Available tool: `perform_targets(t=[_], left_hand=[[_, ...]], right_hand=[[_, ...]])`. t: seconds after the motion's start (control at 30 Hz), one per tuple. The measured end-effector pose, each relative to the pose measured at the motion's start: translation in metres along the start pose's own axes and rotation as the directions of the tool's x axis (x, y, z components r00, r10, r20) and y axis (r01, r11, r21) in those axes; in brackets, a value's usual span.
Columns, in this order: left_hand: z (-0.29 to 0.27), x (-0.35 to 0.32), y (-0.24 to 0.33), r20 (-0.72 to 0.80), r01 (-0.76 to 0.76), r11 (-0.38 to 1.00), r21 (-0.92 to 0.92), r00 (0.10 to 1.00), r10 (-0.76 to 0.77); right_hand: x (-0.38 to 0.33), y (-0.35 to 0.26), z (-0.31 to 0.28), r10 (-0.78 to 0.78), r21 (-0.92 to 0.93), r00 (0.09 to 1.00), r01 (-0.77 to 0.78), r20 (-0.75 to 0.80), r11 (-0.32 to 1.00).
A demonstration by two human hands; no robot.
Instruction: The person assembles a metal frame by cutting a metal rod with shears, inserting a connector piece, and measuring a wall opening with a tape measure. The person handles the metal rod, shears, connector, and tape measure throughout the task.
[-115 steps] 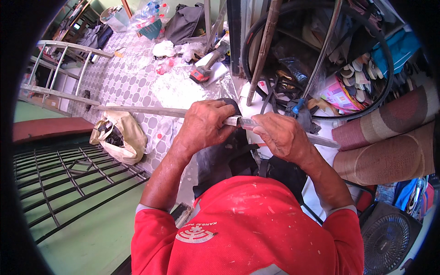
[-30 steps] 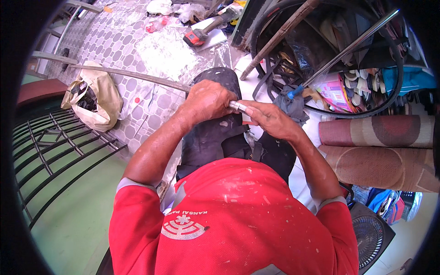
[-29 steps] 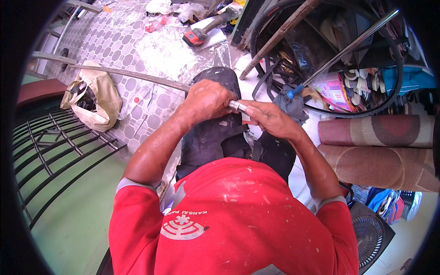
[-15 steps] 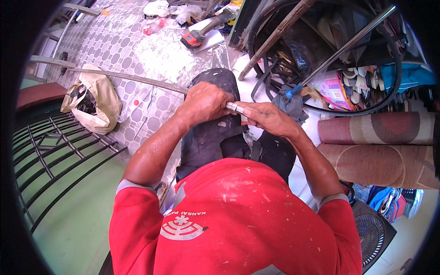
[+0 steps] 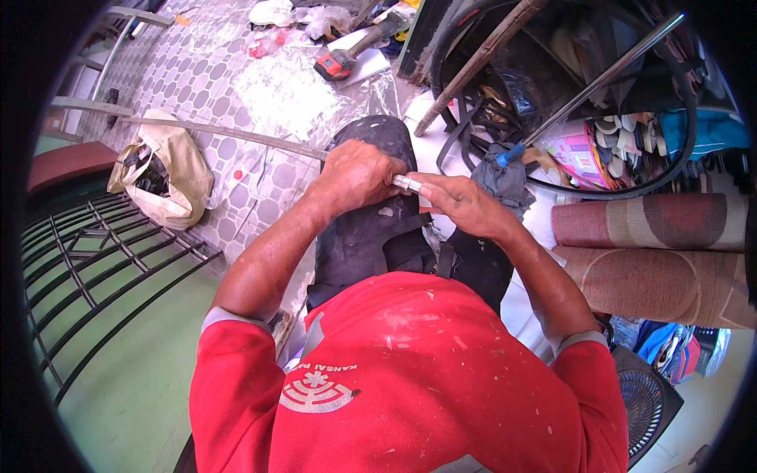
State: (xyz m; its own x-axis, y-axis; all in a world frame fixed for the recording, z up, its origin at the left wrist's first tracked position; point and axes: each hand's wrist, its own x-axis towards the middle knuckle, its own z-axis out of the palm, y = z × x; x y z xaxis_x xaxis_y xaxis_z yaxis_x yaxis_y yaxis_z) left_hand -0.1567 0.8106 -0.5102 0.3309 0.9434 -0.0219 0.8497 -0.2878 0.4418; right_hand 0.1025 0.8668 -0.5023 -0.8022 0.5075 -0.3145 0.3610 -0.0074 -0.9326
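A long thin grey metal bar runs from the far left across the patterned tile floor to my hands. My left hand is closed around it near its right end. My right hand pinches the pale end piece that shows between the two hands. Both hands are held above my dark trousers, and my red shirt fills the lower part of the view.
A beige bag lies on the tiles beside a black metal grate. A red and black power drill lies farther away. Rolled mats, a fan, a steel tube and black hose clutter the right.
Since the earliest frame the bar no longer sticks out past my right hand; its end now sits between both hands. Over the last second the hands have hardly moved.
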Motion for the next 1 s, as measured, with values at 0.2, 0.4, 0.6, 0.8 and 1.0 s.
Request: perform_targets(t=[0.2, 0.4, 0.6, 0.8, 1.0], left_hand=[[-0.001, 0.000, 0.000, 0.018, -0.004, 1.000, 0.013, 1.000, 0.004], [0.002, 0.002, -0.003, 0.020, -0.020, 1.000, 0.018, 1.000, 0.019], [0.004, 0.001, -0.008, -0.006, -0.037, 0.999, 0.001, 0.999, 0.037], [0.004, 0.000, -0.007, -0.027, -0.054, 0.999, -0.002, 0.998, 0.054], [0.007, 0.000, -0.008, -0.012, -0.065, 0.998, 0.008, 0.998, 0.065]], right_hand=[[0.001, 0.004, -0.003, 0.005, -0.010, 1.000, -0.004, 0.023, 1.000], [0.002, 0.013, -0.005, -0.024, 0.015, 0.999, 0.023, 0.029, 1.000], [0.004, -0.007, -0.011, 0.046, -0.076, 0.996, -0.041, 0.073, 0.996], [0.008, 0.006, -0.013, 0.069, -0.048, 0.991, -0.064, 0.112, 0.997], [0.008, -0.006, -0.012, 0.096, -0.106, 0.992, -0.086, 0.088, 0.991]])
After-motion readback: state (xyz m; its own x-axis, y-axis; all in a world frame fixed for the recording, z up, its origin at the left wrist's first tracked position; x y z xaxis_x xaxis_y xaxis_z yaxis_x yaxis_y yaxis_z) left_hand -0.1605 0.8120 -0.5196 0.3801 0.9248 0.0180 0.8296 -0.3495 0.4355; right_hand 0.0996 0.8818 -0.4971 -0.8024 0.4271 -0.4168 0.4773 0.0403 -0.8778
